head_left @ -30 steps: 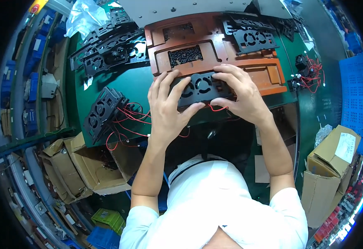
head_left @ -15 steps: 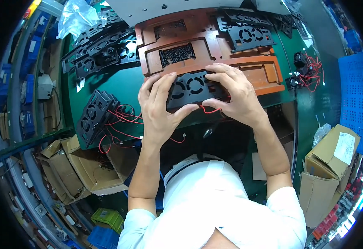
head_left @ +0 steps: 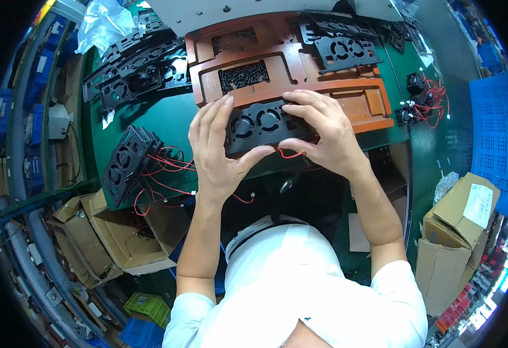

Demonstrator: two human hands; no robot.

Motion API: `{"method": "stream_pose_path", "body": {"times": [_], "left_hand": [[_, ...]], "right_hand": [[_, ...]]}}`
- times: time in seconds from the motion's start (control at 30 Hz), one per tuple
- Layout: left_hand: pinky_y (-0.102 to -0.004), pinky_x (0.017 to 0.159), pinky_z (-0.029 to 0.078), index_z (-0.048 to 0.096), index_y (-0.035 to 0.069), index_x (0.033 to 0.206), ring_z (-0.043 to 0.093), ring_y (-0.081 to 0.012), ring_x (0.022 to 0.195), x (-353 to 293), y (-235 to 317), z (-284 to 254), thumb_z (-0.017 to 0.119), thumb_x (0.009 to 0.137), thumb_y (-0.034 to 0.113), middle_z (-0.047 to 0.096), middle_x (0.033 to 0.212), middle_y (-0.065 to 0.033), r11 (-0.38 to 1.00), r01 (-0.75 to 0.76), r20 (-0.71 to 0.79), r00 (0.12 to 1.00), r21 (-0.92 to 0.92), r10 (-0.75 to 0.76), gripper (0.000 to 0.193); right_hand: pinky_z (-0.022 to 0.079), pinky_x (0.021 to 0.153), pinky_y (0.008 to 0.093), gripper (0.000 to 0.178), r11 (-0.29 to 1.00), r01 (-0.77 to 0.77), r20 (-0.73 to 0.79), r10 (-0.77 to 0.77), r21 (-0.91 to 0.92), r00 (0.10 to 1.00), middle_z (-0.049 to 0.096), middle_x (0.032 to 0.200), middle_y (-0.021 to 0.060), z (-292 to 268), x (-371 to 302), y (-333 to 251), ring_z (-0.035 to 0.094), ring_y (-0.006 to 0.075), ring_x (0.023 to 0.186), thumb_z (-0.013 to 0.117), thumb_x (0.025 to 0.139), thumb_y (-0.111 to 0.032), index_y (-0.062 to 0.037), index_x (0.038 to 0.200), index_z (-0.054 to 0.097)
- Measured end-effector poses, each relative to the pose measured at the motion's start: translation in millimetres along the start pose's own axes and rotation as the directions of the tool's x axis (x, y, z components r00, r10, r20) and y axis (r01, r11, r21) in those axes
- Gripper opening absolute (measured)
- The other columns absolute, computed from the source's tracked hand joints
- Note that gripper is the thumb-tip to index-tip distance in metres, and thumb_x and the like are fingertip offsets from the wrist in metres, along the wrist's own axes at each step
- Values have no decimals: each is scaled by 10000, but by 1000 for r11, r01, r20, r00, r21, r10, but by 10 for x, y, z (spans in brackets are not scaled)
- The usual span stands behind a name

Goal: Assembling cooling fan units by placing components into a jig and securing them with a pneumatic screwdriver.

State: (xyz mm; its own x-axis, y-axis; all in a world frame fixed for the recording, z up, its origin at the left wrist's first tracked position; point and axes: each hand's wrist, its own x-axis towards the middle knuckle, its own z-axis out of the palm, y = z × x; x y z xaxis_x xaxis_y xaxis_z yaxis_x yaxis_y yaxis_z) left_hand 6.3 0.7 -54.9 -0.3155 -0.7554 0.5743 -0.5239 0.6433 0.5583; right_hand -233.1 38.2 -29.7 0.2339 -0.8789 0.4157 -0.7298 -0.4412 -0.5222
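A worker in a white shirt grips a black panel [head_left: 256, 134] with two round fan openings at the near edge of a green workbench [head_left: 170, 113]. The left hand [head_left: 212, 152] holds the panel's left end, fingers on the far side and thumb along the near edge; the right hand [head_left: 330, 134] clasps the right end the same way — the thumb tips close together, a red wire [head_left: 291, 156] just beside them. The panel lies just in front of an orange tray [head_left: 283, 64]; whether it rests on the tray's near edge cannot be told. Black screws [head_left: 244, 76] fill a tray recess beyond. To the left, near, sits a stack of similar panels [head_left: 127, 162] trailing red wires — and at the far right, small black fans [head_left: 414, 86] lie beside a red tangle of their own.
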Motion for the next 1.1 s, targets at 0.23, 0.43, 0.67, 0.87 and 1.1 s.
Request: {"method": "stream_pose_path", "body": {"times": [0.23, 0.43, 0.67, 0.87, 1.1], "left_hand": [[-460, 1106, 398, 617, 33, 1368, 557, -335, 1280, 57, 68, -13, 940, 653, 386, 664, 1319, -128, 997, 16, 94, 995, 81, -23, 860], [-465, 1085, 405, 693, 73, 1285, 568, -322, 1252, 93, 56, -34, 929, 652, 374, 676, 1298, -104, 994, -8, 97, 995, 108, -3, 740], [-526, 1067, 382, 801, 159, 1085, 557, -298, 1201, 63, 59, -47, 881, 689, 424, 663, 1254, -44, 992, -53, 84, 996, 117, 43, 483], [-550, 1115, 371, 800, 178, 1098, 547, -297, 1260, -26, 91, -95, 875, 720, 456, 669, 1291, -48, 992, -9, 82, 997, 123, -1, 475], [-542, 1116, 355, 799, 166, 1080, 544, -294, 1246, 50, 99, 3, 870, 731, 444, 674, 1266, -51, 998, -23, 46, 999, 63, 20, 452]], "right_hand": [[426, 1127, 475, 569, 997, -66, 52, 68, -33, 996, 651, 1373, 124, -3, 20, 9, 575, 333, 1327, 907, 755, -312, -55, 1216, 693], [431, 1121, 475, 560, 998, -65, 63, 65, -11, 996, 648, 1372, 138, -16, 84, -2, 576, 340, 1323, 905, 756, -289, -40, 1207, 688], [463, 1092, 460, 545, 949, -258, 355, 183, 179, 917, 653, 1355, 155, -386, 301, -120, 588, 350, 1306, 912, 736, -231, -8, 1178, 686], [513, 1093, 375, 520, 988, 124, -192, -105, 91, 976, 638, 1383, 169, -912, 1737, -593, 628, 237, 1265, 694, 999, -166, -16, 1467, 524], [557, 818, 409, 512, 971, 128, -765, 74, 201, 639, 725, 956, 169, -951, 2984, -805, 702, 272, 875, 749, 933, -264, 63, 1283, 568]]}}
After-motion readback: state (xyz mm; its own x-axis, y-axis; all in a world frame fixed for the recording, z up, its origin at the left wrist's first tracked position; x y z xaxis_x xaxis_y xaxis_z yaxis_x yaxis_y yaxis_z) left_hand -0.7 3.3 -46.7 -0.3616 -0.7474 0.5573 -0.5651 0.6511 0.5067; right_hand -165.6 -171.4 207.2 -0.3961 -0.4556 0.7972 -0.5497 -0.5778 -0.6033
